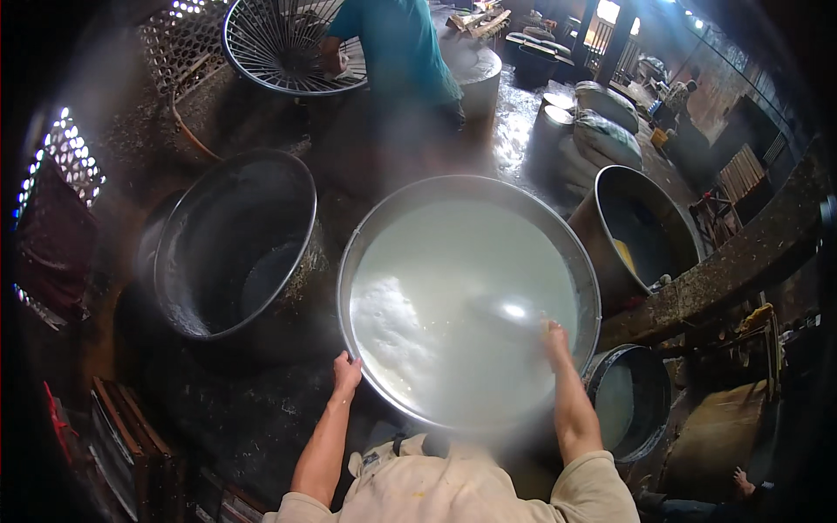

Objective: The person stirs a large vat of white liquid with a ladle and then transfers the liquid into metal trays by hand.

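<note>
A large round metal vat [352, 254] stands right in front of me, full of pale, milky liquid [453, 253]. White foam [392, 336] gathers on the liquid's left side. My left hand [347, 373] grips the vat's rim at the near left. Over the right part of the liquid, my right hand [555, 342] is closed on the edge of a shiny, shallow metal dish [507, 310]. The dish is blurred and lies at or close to the liquid's surface; its exact shape is hard to make out.
An empty-looking dark vat [235, 235] stands at left, another vat [649, 227] at right. A smaller tub [619, 405] holds pale liquid. Beyond, a person in a teal shirt [392, 44] works by a spoked round frame [288, 48]. Sacks [606, 131] are stacked at far right.
</note>
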{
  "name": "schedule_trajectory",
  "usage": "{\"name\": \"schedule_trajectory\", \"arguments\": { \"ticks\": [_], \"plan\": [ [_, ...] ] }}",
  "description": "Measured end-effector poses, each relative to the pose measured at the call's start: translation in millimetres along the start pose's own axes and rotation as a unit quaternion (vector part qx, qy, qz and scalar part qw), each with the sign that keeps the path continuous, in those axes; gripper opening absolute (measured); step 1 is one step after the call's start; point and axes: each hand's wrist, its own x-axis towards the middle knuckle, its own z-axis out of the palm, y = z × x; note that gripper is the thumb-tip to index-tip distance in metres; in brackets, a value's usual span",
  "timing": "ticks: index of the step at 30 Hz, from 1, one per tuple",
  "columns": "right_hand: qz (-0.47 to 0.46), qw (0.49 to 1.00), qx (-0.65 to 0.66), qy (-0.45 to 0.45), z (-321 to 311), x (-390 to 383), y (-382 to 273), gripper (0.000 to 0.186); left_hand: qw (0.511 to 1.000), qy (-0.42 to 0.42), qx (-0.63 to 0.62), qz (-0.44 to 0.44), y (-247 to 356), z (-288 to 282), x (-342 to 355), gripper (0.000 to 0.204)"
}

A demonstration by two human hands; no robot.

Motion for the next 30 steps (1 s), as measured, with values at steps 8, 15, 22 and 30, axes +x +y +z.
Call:
{"name": "schedule_trajectory", "arguments": {
  "ticks": [8,15,22,30],
  "plan": [
    [-0.008,0.995,0.032,-0.092,72,-67,-57,0.028,0.990,-0.116,-0.083,-0.007,-43,-8,49,0.031],
    [0.109,0.971,0.152,-0.151,108,-138,-115,0.037,0.985,-0.151,0.066,0.051,-11,-24,40,0.056],
    [0.048,0.972,0.146,-0.177,79,-171,-197,0.053,0.972,-0.204,0.099,0.069,-19,-27,51,0.063],
    [-0.042,0.981,0.105,-0.159,16,-82,-302,0.046,0.964,-0.240,0.066,0.091,1,-54,43,0.049]
  ]
}}
